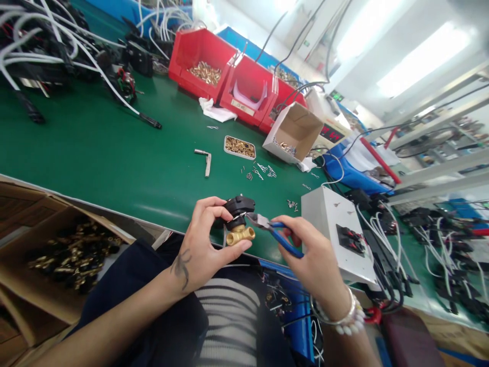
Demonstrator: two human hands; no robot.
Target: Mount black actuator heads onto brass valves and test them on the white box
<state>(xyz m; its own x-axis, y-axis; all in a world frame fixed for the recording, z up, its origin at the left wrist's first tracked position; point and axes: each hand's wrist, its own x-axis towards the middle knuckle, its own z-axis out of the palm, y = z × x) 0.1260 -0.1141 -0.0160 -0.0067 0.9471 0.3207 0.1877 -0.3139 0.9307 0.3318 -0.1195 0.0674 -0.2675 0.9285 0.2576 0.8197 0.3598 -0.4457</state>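
Note:
At the bench's near edge, my left hand is closed around a valve with a black plastic head and a brass body. The thumb lies along the brass part and the fingers rest on the black head. My right hand grips blue-handled pliers. Their jaw tips meet the valve where the black head joins the brass, beside a thin shiny clip or wire. Whether the jaws pinch that clip is too small to tell. Several loose clips and small pins lie beyond my hands.
A white tray of brass parts, a small L-shaped tool and a cardboard box stand on the green bench. Red bins line the back. A grey box is at right; cabled units lie left.

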